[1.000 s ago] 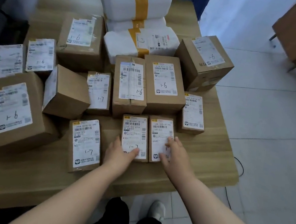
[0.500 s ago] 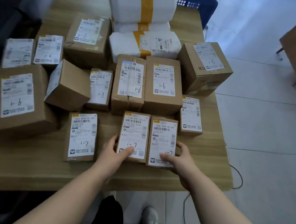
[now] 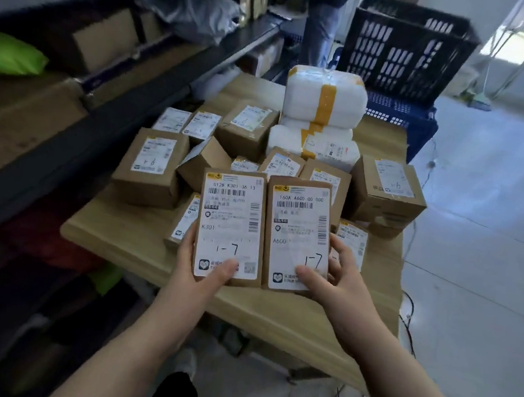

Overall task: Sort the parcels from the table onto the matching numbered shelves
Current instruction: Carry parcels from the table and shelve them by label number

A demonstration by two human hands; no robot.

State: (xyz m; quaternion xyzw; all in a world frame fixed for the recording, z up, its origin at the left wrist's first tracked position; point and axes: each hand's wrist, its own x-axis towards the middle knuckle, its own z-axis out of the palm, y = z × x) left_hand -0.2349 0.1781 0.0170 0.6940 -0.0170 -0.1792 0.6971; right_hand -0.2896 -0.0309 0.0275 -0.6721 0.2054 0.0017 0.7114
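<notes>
Two small brown parcels are lifted off the wooden table [image 3: 274, 313] side by side, labels facing me. My left hand [image 3: 201, 272] grips the left parcel [image 3: 231, 221], marked K301 and hand-written 1-7. The right parcel [image 3: 297, 231], marked A600 and 1-7, sits in my right hand [image 3: 336, 280], thumb on its label. Several more brown parcels lie on the table behind, among them a large box [image 3: 152, 167] marked 1-6 at the left and another 1-6 box [image 3: 387, 192] at the right. Dark shelves [image 3: 107, 124] run along the left.
White taped bundles [image 3: 323, 107] are stacked at the table's far end. A dark plastic crate [image 3: 405, 48] stands on a blue one behind them. A person's legs [image 3: 319, 36] stand by the far shelves. Cables [image 3: 409, 320] trail on the tiled floor at the right.
Both hands closed on the two 1-7 parcels and raised them off the table. My head lifted, so the shelves and crate came into view.
</notes>
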